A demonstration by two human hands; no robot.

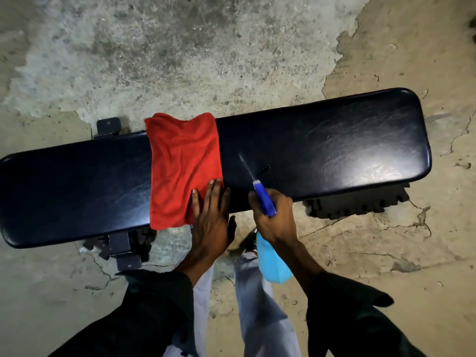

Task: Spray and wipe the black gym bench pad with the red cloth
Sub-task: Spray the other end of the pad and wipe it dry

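The black bench pad (322,148) lay lengthways across the cracked concrete floor (167,52), its vinyl creased and shining under the light. The red cloth (184,168) was draped across the pad's middle, rumpled, one edge hanging over the pad's far side and the other reaching its near edge.

The left hand (211,215) rested flat with fingers straight and slightly apart, fingertips on the cloth's near corner and the palm over the pad's near edge. Just beside it, toward the pad's wider end, the right hand (273,215) was curled around the neck of a spray bottle (273,258), whose dark blue nozzle head (262,199) pointed out over the pad. A thin pale streak of spray (246,166) ran from the nozzle onto the pad's surface, close to the cloth's edge, and a small wet mark (265,169) sat on the vinyl just beyond it. The bottle's light blue body hung below the hand, off the pad's near edge.

Black metal frame feet (121,251) showed under the pad's narrower end, and a ridged black block (360,202) under the other. Both sleeves were dark, the trousers pale. I could read no brand, label or writing on the bottle, the cloth or the pad.
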